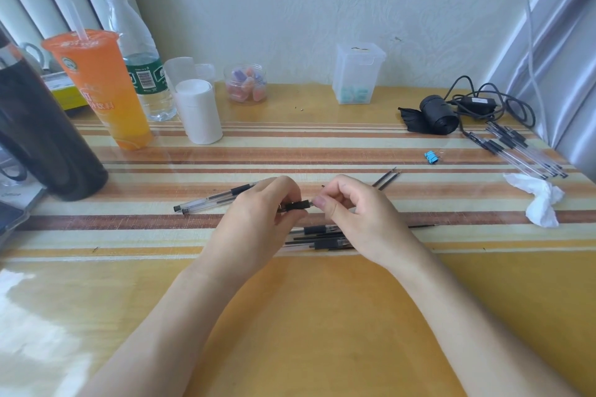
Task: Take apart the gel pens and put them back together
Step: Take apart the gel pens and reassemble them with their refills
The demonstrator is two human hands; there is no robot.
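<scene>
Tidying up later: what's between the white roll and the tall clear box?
In the head view, a small clear jar of coloured pieces stands there.

You had no print you could actually read: the orange cup (96,87) at the upper left carried a round emblem and white lettering, and the water bottle (143,74) behind it a green label with a barcode, all too blurred to make out.
</scene>
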